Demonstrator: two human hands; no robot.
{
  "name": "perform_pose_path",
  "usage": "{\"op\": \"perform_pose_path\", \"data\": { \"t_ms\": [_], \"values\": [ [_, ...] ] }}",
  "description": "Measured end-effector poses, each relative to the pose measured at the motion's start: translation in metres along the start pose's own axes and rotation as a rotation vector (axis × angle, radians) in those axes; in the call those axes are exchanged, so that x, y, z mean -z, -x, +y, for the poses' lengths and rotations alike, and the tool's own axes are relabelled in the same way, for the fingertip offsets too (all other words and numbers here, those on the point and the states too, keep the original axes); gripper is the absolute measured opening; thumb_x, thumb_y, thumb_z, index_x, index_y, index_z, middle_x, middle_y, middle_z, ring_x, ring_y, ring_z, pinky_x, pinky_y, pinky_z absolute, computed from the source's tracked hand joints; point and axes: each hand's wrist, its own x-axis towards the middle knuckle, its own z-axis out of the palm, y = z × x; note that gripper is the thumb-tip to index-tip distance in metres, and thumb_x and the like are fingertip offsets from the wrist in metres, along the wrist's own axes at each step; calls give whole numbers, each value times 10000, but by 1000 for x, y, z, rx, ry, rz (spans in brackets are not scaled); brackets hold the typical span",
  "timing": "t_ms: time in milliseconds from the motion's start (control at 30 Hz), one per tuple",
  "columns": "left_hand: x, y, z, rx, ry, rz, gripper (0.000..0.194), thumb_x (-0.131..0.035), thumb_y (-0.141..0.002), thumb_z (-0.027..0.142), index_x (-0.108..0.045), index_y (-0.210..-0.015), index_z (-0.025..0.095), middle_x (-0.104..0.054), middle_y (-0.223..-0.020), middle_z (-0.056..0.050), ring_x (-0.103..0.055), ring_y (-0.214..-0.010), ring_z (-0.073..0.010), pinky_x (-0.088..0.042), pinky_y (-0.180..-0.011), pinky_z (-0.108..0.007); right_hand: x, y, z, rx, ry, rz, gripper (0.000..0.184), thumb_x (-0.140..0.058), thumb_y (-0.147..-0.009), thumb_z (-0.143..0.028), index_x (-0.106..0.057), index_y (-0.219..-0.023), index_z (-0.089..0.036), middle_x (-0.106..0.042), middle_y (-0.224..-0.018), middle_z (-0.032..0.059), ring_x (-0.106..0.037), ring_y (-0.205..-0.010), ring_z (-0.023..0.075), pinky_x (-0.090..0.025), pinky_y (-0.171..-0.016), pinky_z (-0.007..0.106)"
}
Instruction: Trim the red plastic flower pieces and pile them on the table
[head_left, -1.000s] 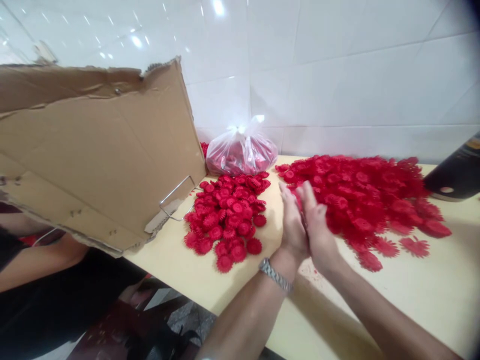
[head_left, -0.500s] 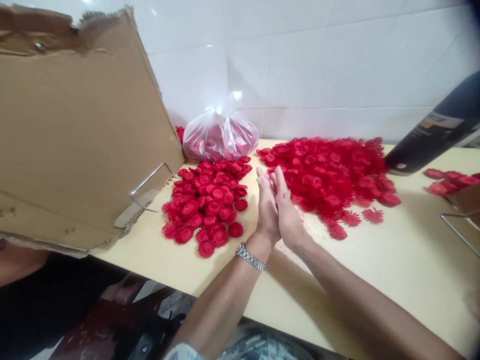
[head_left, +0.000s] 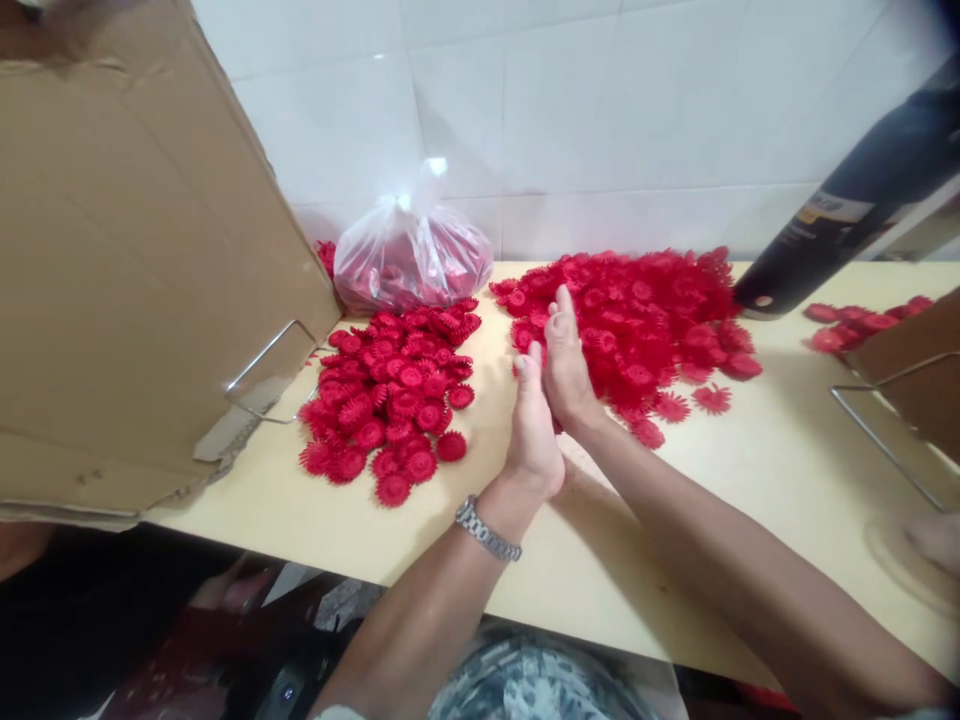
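- Red flowers (head_left: 451, 446) lie on the table (head_left: 772, 480) in two main heaps; the left heap (head_left: 397, 390) is left of the grip and apart from it; the right heap (head_left: 645, 330) spreads beyond the grip and to its right, partly hidden by the right hand (head_left: 568, 365);
- the left hand (head_left: 532, 430) and right hand stand palm to palm, pressed together or nearly so, fingers mostly straight, the right set a little farther forward; a bit of red shows at the seam, but whether a flower is pinched there cannot be told;
- a watch (head_left: 489, 530) circles the left wrist, just below the grip;
- beyond the grip and to its left, a knotted clear bag (head_left: 412, 265) with red contents sits behind the left heap;
- farther left, cardboard (head_left: 135, 250) stands upright, a wire (head_left: 259, 365) at its foot;
- well right of the grip, a dark bottle (head_left: 832, 215) stands beside the right heap's end.
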Motion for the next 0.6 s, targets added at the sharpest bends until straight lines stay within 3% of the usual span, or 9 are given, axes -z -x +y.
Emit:
{"op": "perform_pose_path", "data": {
  "t_ms": [100, 167, 267, 367, 433, 533, 600],
  "values": [
    [4, 6, -6, 105, 4, 23, 376, -435, -841, 509, -662, -938, 225, -650, -1095, -56, -526, -1149, -227, -432, -940, -385, 2, -11, 3, -42, -11, 89, 576, -202, -913, -535, -195, -1427, -276, -214, -1508, 15, -125, -1400, 188, -41, -1132, 489],
    [10, 8, -4, 187, 19, 107, 301, -443, -853, 390, -657, -804, 184, -675, -887, -61, -619, -936, -209, -484, -845, -397, 3, -13, 0, -104, -85, 123, 547, -222, -920, -502, -260, -1403, -247, -290, -1478, 40, -224, -1375, 178, -160, -1130, 442],
    [21, 9, 6, 211, 14, 173, 285, -415, -851, 300, -625, -734, 149, -643, -752, -56, -619, -719, -172, -514, -729, -395, 10, -11, -13, -94, -183, 52, 470, -288, -918, -469, -376, -1329, -259, -504, -1316, 46, -425, -1262, 168, -338, -1060, 390],
    [29, 11, 19, 172, -12, 169, 281, -407, -849, 325, -616, -808, 142, -645, -782, -74, -610, -648, -172, -511, -641, -378, 27, -5, -30, 33, -135, -106, 323, -419, -886, -425, -582, -1086, -231, -647, -1020, 39, -599, -993, 174, -489, -895, 369],
    [31, 12, 25, 139, -21, 163, 287, -406, -851, 353, -607, -899, 154, -647, -844, -81, -617, -662, -178, -505, -625, -361, 40, 4, -34, 86, -11, -248, 230, -511, -844, -391, -640, -879, -205, -644, -850, 36, -616, -814, 170, -537, -759, 356],
    [28, 13, 29, 106, -37, 189, 310, -430, -844, 392, -579, -1021, 186, -627, -993, -86, -625, -749, -180, -494, -616, -309, 52, 23, -28, 154, 154, -472, 131, -597, -792, -329, -633, -808, -204, -585, -848, 40, -593, -761, 161, -550, -690, 340],
    [23, 14, 27, 94, -62, 186, 325, -444, -841, 410, -567, -1056, 198, -599, -1083, -92, -620, -806, -180, -472, -580, -262, 53, 34, -18, 151, 198, -535, 107, -630, -764, -281, -611, -837, -205, -540, -902, 44, -585, -790, 158, -556, -682, 326]
  ]
}}
